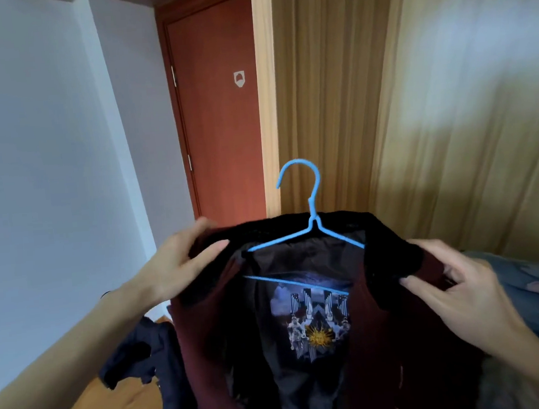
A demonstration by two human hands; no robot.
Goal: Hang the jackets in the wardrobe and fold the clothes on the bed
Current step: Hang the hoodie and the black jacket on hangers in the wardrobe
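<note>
Jacket: a dark maroon jacket [379, 341] with a black collar hangs open in front of you, held up between your two hands, its printed black lining facing you.
Hanger: a blue hanger [309, 230] sits inside the jacket; its hook stands up above the collar, midway between your two grips, and its arms run under the shoulders.
Left hand: your left hand [182, 259] pinches the jacket's left shoulder, thumb on the near side, fingers over the top edge.
Right hand: your right hand [455, 289] grips the black collar at the right shoulder, fingers curled into the cloth.
Progress: the jacket looks seated on the hanger, or nearly so; you seem to be settling the shoulders. It is not yet hung.
Wardrobe: a light wooden wardrobe [382, 98] stands beyond your grip, above and to the right; no rail is visible.
Other clothes: a dark navy garment [135, 360] hangs below your left hand, still unhandled.
Bed: a patterned cover [533, 293] lies just past your right hand; folding there appears still to be done.
Door: a reddish-brown door [219, 111] is beyond your left hand.
</note>
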